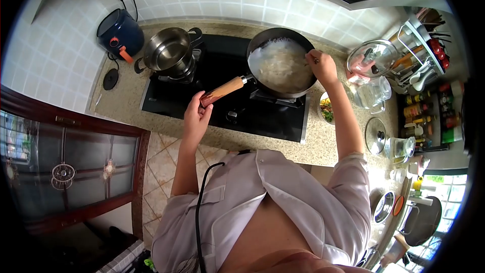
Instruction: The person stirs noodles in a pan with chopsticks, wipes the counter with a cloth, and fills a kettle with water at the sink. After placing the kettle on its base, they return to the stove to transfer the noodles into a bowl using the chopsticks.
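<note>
A deep dark frying pan sits on the right burner of the black stove. Cloudy white liquid with pale pieces fills much of it. My left hand is closed around the end of the pan's wooden handle. At the pan's right rim, my right hand has its fingers pinched together; a small dark bit shows at the fingertips, but I cannot make out what it is. Just below that wrist stands a small bowl of chopped, colourful food.
A steel pot stands on the left burner of the black stove. Left of it is a dark blue appliance. Glass lids, a clear jug and a utensil rack crowd the right side. Spice jars line a shelf.
</note>
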Demonstrator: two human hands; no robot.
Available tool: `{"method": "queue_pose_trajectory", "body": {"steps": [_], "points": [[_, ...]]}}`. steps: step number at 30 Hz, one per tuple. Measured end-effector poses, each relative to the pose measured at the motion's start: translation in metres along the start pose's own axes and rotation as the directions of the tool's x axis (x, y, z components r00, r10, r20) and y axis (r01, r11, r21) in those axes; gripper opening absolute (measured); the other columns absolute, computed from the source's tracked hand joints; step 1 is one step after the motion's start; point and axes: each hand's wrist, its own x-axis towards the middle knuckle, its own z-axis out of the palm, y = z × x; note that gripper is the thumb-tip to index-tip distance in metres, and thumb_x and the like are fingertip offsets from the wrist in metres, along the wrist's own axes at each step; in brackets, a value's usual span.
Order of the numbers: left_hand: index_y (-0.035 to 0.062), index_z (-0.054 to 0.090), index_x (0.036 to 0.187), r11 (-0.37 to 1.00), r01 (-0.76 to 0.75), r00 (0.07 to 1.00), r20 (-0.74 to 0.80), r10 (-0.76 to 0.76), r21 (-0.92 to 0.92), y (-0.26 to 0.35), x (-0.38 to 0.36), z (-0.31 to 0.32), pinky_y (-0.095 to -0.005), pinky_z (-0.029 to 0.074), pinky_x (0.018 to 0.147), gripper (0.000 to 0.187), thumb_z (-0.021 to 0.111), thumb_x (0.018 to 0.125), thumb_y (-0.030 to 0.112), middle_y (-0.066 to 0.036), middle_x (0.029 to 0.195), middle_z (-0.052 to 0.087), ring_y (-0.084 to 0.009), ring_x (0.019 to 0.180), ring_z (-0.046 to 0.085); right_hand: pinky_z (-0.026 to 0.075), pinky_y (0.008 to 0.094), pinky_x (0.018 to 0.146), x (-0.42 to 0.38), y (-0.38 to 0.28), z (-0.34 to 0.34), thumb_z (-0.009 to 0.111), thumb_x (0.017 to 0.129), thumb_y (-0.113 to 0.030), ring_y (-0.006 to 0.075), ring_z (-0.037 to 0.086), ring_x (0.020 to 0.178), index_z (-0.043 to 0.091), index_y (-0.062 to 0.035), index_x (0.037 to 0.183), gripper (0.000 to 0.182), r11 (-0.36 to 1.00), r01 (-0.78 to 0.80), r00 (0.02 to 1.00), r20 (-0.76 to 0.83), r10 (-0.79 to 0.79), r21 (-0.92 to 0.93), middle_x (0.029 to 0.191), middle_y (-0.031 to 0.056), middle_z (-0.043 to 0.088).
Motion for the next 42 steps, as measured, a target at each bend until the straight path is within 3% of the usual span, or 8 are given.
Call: {"method": "queue_pose_trajectory", "body": {"steps": [5, 7, 10, 20, 23, 26, 33, 42], "points": [[0.0047, 0.051, 0.123, 0.999, -0.044, 0.999, -0.023, 0.044, -0.022, -0.006, 0.001, 0.004, -0.0210, 0.044, 0.057, 0.040, 0.064, 0.085, 0.005, -0.004, 0.090, 0.059, -0.0074, 0.061, 0.045, 0.050, 0.0372, 0.062, -0.006, 0.025, 0.023, 0.060, 0.086, -0.021, 0.0306, 0.064, 0.068, 0.066, -0.0065, 0.087, 0.016, 0.970, -0.148, 0.987, 0.095, 0.131, 0.195, 0.069, 0.0157, 0.063], [0.0046, 0.051, 0.123, 0.999, -0.042, 0.999, -0.023, 0.041, -0.028, -0.006, 0.001, 0.005, -0.0209, 0.044, 0.057, 0.039, 0.063, 0.085, 0.005, -0.004, 0.090, 0.059, -0.0072, 0.061, 0.045, 0.051, 0.0292, 0.060, -0.010, 0.004, 0.021, 0.060, 0.088, -0.019, 0.0198, 0.065, 0.064, 0.066, -0.0014, 0.088, 0.019, 0.791, -0.363, 0.929, 0.257, 0.266, 0.493, 0.068, 0.0103, 0.064], [0.0043, 0.051, 0.122, 0.997, -0.057, 0.998, -0.022, 0.056, -0.042, -0.006, 0.001, 0.005, -0.0207, 0.044, 0.057, 0.039, 0.063, 0.085, 0.005, -0.004, 0.089, 0.059, -0.0069, 0.061, 0.045, 0.053, 0.0240, 0.058, -0.014, -0.003, 0.026, 0.058, 0.092, -0.018, 0.0137, 0.063, 0.063, 0.065, 0.0033, 0.090, 0.023, 0.637, -0.456, 0.883, 0.402, 0.240, 0.622, 0.079, 0.0077, 0.066], [0.0040, 0.050, 0.123, 0.999, -0.035, 0.999, -0.032, 0.034, -0.015, -0.008, 0.000, 0.007, -0.0202, 0.044, 0.057, 0.040, 0.063, 0.085, 0.005, -0.003, 0.089, 0.058, -0.0064, 0.061, 0.045, 0.051, 0.0247, 0.061, -0.035, -0.051, -0.009, 0.059, 0.090, -0.014, 0.0121, 0.062, 0.065, 0.066, 0.0019, 0.087, 0.018, 0.573, -0.460, 0.860, 0.500, 0.099, 0.678, 0.076, 0.0065, 0.064], [0.0043, 0.050, 0.123, 0.999, -0.031, 0.999, -0.030, 0.031, -0.010, -0.008, 0.000, 0.007, -0.0204, 0.044, 0.057, 0.040, 0.063, 0.085, 0.005, -0.003, 0.090, 0.058, -0.0065, 0.061, 0.045, 0.049, 0.0351, 0.065, -0.037, -0.039, 0.003, 0.064, 0.082, -0.014, 0.0271, 0.063, 0.073, 0.067, -0.0074, 0.087, 0.009, 0.880, 0.197, 0.897, 0.284, -0.340, 0.433, 0.080, 0.0119, 0.064], [0.0046, 0.050, 0.123, 0.999, -0.035, 0.999, -0.030, 0.035, -0.003, -0.010, 0.000, 0.007, -0.0205, 0.044, 0.057, 0.039, 0.063, 0.085, 0.005, -0.003, 0.090, 0.058, -0.0066, 0.061, 0.045, 0.049, 0.0395, 0.068, -0.039, -0.037, -0.002, 0.062, 0.082, -0.018, 0.0327, 0.061, 0.079, 0.066, -0.0101, 0.085, 0.009, 0.965, 0.213, 0.936, 0.253, -0.246, 0.150, 0.084, 0.0112, 0.062], [0.0053, 0.050, 0.123, 0.999, -0.026, 0.999, -0.022, 0.027, 0.035, -0.003, -0.001, 0.004, -0.0213, 0.044, 0.058, 0.040, 0.064, 0.085, 0.006, -0.003, 0.089, 0.058, -0.0075, 0.062, 0.045, 0.048, 0.0425, 0.066, -0.040, -0.025, -0.022, 0.060, 0.084, -0.020, 0.0337, 0.061, 0.077, 0.063, -0.0091, 0.085, 0.012, 0.992, 0.128, 0.991, 0.048, -0.129, 0.020, 0.087, 0.0109, 0.061], [0.0062, 0.050, 0.123, 1.000, -0.021, 0.999, -0.036, 0.021, 0.003, -0.008, -0.001, 0.008, -0.0213, 0.044, 0.057, 0.040, 0.064, 0.085, 0.007, -0.003, 0.089, 0.058, -0.0071, 0.061, 0.045, 0.044, 0.0357, 0.059, -0.072, -0.038, -0.075, 0.065, 0.085, -0.014, 0.0324, 0.057, 0.064, 0.062, 0.0011, 0.083, 0.015, 0.937, 0.012, 0.998, -0.069, 0.013, 0.349, 0.073, 0.0165, 0.059]]}}
